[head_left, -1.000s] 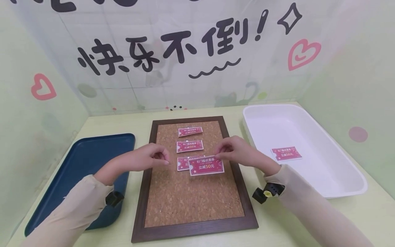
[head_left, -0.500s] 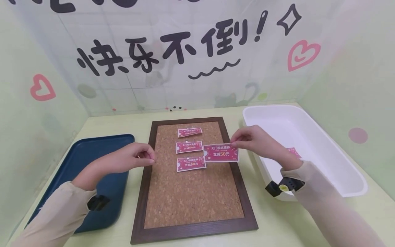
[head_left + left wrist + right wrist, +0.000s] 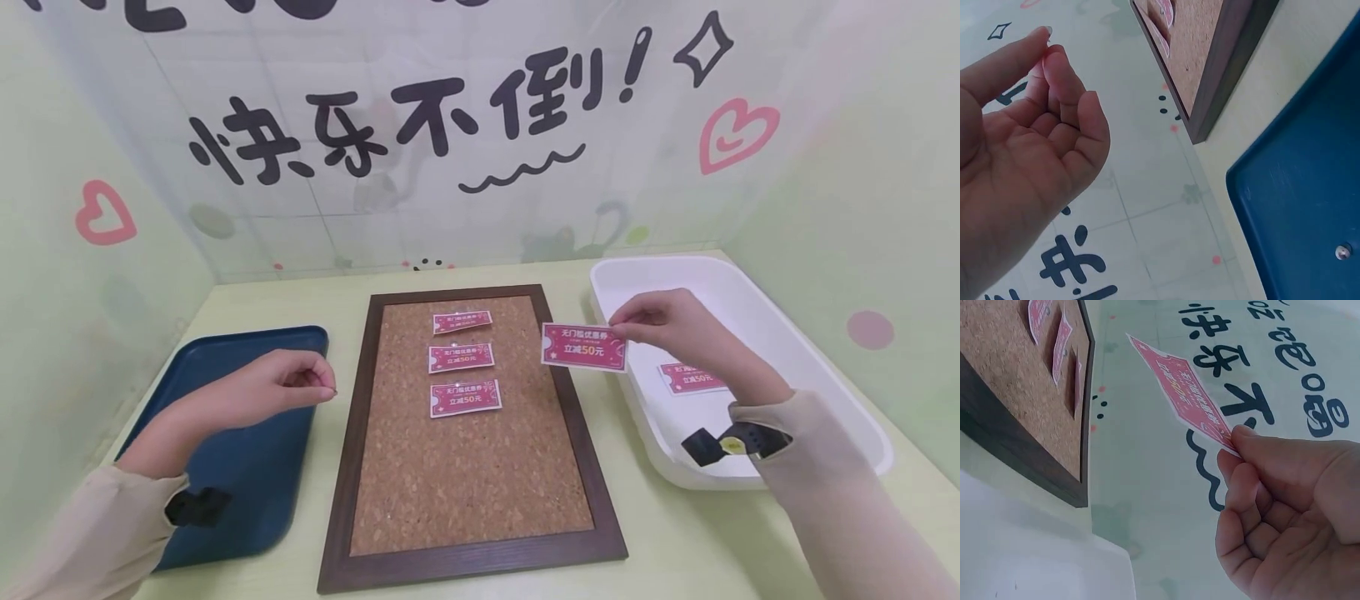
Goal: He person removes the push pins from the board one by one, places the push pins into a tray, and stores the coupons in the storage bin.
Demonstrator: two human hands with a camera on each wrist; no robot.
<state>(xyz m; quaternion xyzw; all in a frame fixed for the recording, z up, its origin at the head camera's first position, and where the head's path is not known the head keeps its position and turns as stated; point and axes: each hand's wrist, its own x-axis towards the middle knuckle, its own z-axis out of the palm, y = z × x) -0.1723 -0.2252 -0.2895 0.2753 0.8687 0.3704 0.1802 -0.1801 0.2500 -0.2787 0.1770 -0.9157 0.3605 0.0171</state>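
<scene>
My right hand pinches a red coupon by its right edge, holding it above the gap between the corkboard and the white tray. Three more red coupons are fixed in a column on the board: a top one, a middle one and a lower one. Another coupon lies in the white tray. Over the right side of the blue tray, my left hand pinches a small shiny pushpin, mostly hidden by thumb and finger.
A loose pushpin lies in the blue tray. The board's dark wooden frame stands up from the pale table. Behind the table hangs a printed backdrop; the white tray's raised rim borders the right.
Both hands have drawn apart from the board. The right one carries the coupon rightward and up toward the white tray; the left one moves left over the blue tray with the pushpin.
</scene>
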